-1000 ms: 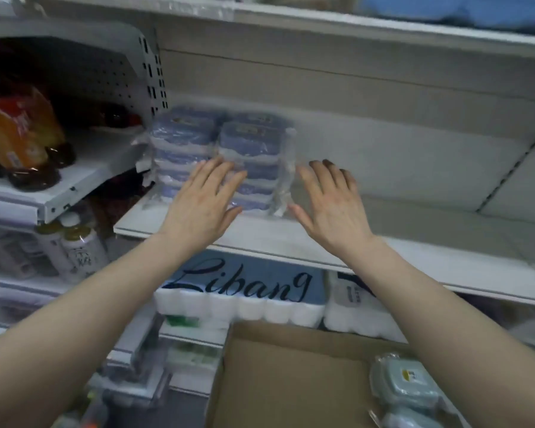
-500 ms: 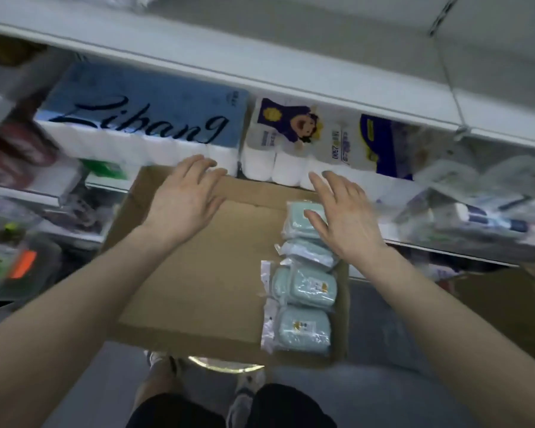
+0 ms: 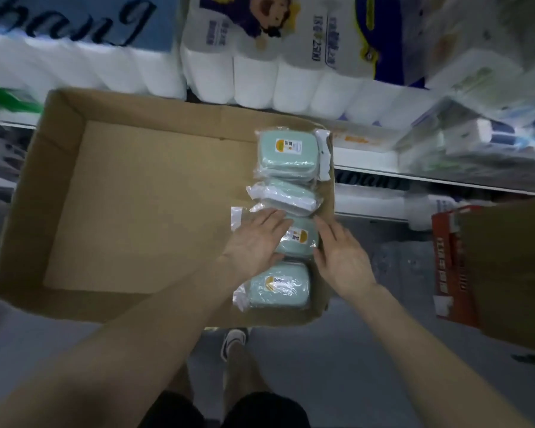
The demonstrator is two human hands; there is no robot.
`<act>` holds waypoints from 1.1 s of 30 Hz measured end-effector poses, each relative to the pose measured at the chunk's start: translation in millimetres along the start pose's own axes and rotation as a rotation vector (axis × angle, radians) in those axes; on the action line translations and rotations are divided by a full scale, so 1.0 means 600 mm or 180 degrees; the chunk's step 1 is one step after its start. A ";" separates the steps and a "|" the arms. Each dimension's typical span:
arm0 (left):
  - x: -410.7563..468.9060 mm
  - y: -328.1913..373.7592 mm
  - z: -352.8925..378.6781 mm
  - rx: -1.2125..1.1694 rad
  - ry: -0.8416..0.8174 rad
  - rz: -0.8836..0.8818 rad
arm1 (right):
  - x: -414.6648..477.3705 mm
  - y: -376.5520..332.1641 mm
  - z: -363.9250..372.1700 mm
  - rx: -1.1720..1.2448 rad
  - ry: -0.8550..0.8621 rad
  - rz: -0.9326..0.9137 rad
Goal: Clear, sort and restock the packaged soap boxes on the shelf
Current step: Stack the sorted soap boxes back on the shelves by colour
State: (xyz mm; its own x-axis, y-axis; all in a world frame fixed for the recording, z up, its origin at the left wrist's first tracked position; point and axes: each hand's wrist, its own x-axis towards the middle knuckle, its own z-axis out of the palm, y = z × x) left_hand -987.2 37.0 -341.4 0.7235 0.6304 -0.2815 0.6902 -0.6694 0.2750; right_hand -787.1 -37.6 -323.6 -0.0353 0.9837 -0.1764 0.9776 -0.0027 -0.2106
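An open cardboard box [image 3: 59, 193] holds a row of several pale green soap boxes in clear wrap along its right wall. The farthest soap box [image 3: 286, 151] lies label up, a tilted one [image 3: 286, 196] behind it, and the nearest soap box [image 3: 278, 287] sits at the front. My left hand [image 3: 255, 242] lies with straight fingers on the left side of the third soap box [image 3: 300, 239]. My right hand [image 3: 342, 257] touches that same box's right side, fingers straight. Neither hand is curled round it.
White toilet-paper packs [image 3: 260, 72] fill the shelf beyond the box. A shelf edge [image 3: 414, 177] runs on the right, with wrapped goods above it. A red and brown carton [image 3: 476, 264] stands at the right. My legs and a shoe [image 3: 233, 341] show below.
The view dropped from the upper shelf with blue soap boxes to the cardboard box. Both hands came down and closed in on the third green soap box, one on each side.
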 end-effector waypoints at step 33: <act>-0.310 -0.334 0.056 -0.0265 -0.0008 -0.2704 | 0.208 -0.345 0.135 0.0088 -0.1013 0.0423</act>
State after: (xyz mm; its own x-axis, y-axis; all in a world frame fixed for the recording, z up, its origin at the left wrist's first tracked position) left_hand -1260.7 41.0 -374.9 -0.0404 0.9044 -0.4247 0.9975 0.0615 0.0361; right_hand -1011.0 71.1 -380.0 0.0246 0.8691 -0.4941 0.9722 -0.1360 -0.1908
